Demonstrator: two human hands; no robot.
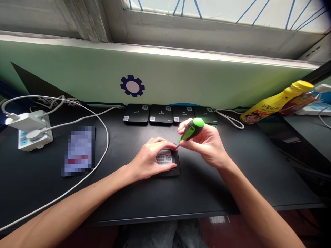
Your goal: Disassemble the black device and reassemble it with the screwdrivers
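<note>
My right hand (208, 143) grips a green-and-black screwdriver (192, 130), tilted with its handle up and its shaft pointing down to the left. The tip meets the far right corner of a black set-top box (176, 172) lying label side up on the table. Over that box, my left hand (148, 158) steadies it, thumb along the near side and fingers along the far side. Between them shows a white label (164, 157) with barcodes and a square code. My left fingertips are close to the screwdriver tip, and what lies right under the tip is too small to tell.
Several similar black boxes (136, 114) line the back of the dark table (204, 193), against a green panel (85, 75). At left are a power strip (36, 132) with chargers, a looping white cable (107, 137) and a blurred phone-like item (79, 151). A yellow bottle (276, 103) leans at right.
</note>
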